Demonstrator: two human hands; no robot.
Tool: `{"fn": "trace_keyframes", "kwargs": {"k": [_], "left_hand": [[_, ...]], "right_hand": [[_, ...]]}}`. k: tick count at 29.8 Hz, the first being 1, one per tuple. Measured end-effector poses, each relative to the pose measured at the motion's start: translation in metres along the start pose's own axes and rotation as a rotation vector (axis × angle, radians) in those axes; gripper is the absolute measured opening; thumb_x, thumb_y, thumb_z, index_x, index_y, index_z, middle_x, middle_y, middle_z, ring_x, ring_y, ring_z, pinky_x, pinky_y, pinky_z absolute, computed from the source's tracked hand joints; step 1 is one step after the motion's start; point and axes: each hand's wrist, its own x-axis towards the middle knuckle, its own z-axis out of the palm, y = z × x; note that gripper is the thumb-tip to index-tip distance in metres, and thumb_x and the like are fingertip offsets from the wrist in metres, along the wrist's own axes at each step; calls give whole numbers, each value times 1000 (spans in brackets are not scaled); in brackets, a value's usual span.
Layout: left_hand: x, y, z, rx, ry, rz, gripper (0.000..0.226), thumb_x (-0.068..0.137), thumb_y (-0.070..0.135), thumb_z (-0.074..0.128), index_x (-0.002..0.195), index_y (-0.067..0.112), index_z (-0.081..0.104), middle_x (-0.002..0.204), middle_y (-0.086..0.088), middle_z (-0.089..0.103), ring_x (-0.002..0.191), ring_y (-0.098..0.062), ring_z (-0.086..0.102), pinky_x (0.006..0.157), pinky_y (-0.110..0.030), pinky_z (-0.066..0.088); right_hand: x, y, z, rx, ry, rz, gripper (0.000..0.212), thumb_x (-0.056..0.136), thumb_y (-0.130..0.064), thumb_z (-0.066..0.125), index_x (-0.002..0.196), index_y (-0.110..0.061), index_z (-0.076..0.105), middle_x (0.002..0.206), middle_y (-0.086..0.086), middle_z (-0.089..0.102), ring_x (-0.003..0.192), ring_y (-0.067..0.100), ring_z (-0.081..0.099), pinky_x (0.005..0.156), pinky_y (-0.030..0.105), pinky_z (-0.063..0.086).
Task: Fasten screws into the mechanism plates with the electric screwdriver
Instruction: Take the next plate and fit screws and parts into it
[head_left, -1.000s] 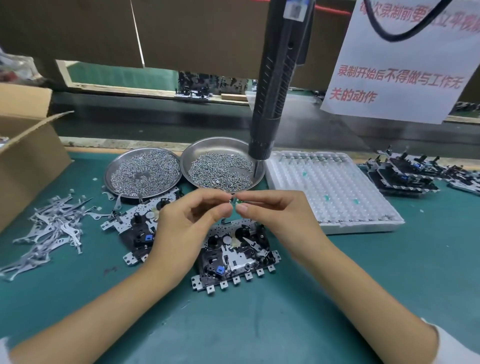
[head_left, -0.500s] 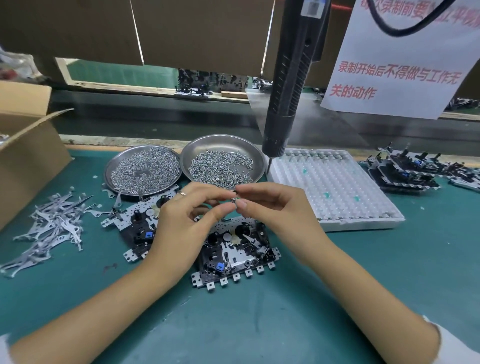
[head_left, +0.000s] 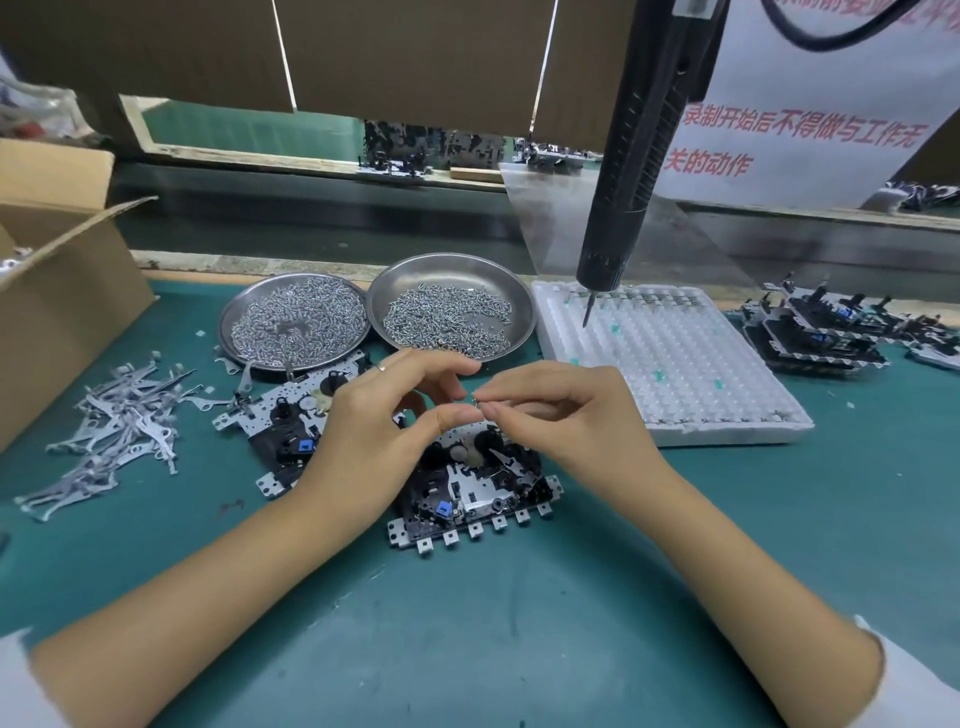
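You've got one tiny silver screw (head_left: 476, 399) pinched at the fingertips, held in the air just above the near mechanism plate (head_left: 475, 488), a silver stamped-metal plate with black plastic parts and a small blue piece. Your right hand (head_left: 561, 415) has thumb and forefinger closed on the screw. Your left hand (head_left: 374, 431) meets it from the other side, thumb tip and curled forefinger touching at the same spot; can't tell whether the left is actually gripping the screw or only touching it. There's a ring on one left finger.

The near plate lies flat on the green bench mat (head_left: 467, 623), partly under both hands. A second mechanism plate of the same kind (head_left: 291, 415) lies just beside it to the left and further back, partly under your left wrist.

The black electric screwdriver (head_left: 639, 156) hangs free, tilted, neither hand on it. Its bit tip sits over the back edge of the white foam grid tray (head_left: 675, 364), right of the hands.

Two round steel dishes sit side by side behind the plates, rims touching: left dish (head_left: 228, 322) and right dish (head_left: 524, 312), both loaded with small silver screws.

Far left: a loose pile of thin grey metal levers (head_left: 114, 415) and an open cardboard box (head_left: 57, 291). Far right: a stack of more dark mechanism assemblies (head_left: 821, 338). A white paper notice with red print (head_left: 810, 130) hangs behind the screwdriver.
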Motion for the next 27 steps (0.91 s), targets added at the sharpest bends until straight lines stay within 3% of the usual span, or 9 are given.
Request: {"fn": "trace_keyframes", "kwargs": {"k": [4, 8, 10, 14, 20, 24, 27], "left_hand": [[-9, 3, -3, 71, -64, 30, 31, 76, 25, 70, 106, 27, 63, 88, 5, 65, 83, -8, 61, 76, -21, 48], [-24, 4, -9, 37, -15, -53, 20, 83, 27, 63, 102, 31, 67, 88, 8, 66, 84, -5, 61, 74, -15, 44], [-27, 5, -9, 22, 4, -91, 15, 85, 32, 61, 100, 31, 67, 92, 9, 66, 83, -7, 62, 76, -21, 47], [-30, 9, -6, 58, -1, -95, 18, 88, 36, 53, 97, 31, 67, 88, 11, 65, 81, -7, 63, 77, -28, 49], [-32, 10, -4, 84, 13, -128, 24, 89, 33, 53, 93, 18, 71, 79, 7, 67, 78, -7, 62, 76, -24, 48], [-34, 11, -4, 95, 16, -150, 21, 89, 31, 54, 92, 19, 71, 81, 5, 68, 79, -11, 63, 77, -29, 48], [-35, 13, -3, 98, 0, -153, 15, 85, 26, 57, 94, 21, 69, 83, 9, 68, 80, -8, 64, 77, -22, 48]], "right_hand": [[-7, 3, -4, -108, -5, -75, 23, 76, 6, 73, 92, -11, 74, 89, 5, 71, 78, 22, 67, 69, 24, 53], [-22, 6, -10, -287, -109, -152, 16, 74, 3, 75, 86, -8, 77, 89, 2, 72, 80, 12, 66, 75, 27, 53], [-28, 8, -7, -381, -171, -247, 15, 73, 0, 76, 85, -7, 78, 88, 3, 72, 81, 14, 65, 76, 26, 52], [-29, 11, -1, -482, -233, -349, 10, 71, -2, 77, 80, -6, 78, 84, 4, 73, 75, 23, 63, 73, 37, 51], [-29, 11, 0, -532, -237, -392, 7, 71, -5, 76, 77, -8, 78, 83, 3, 73, 72, 23, 63, 68, 42, 50], [-29, 12, 0, -534, -255, -383, 8, 72, -4, 77, 79, -8, 78, 84, 3, 73, 74, 23, 63, 70, 42, 50], [-30, 12, 0, -542, -264, -392, 8, 72, -3, 77, 79, -7, 78, 85, 4, 72, 74, 23, 63, 69, 42, 50]]}}
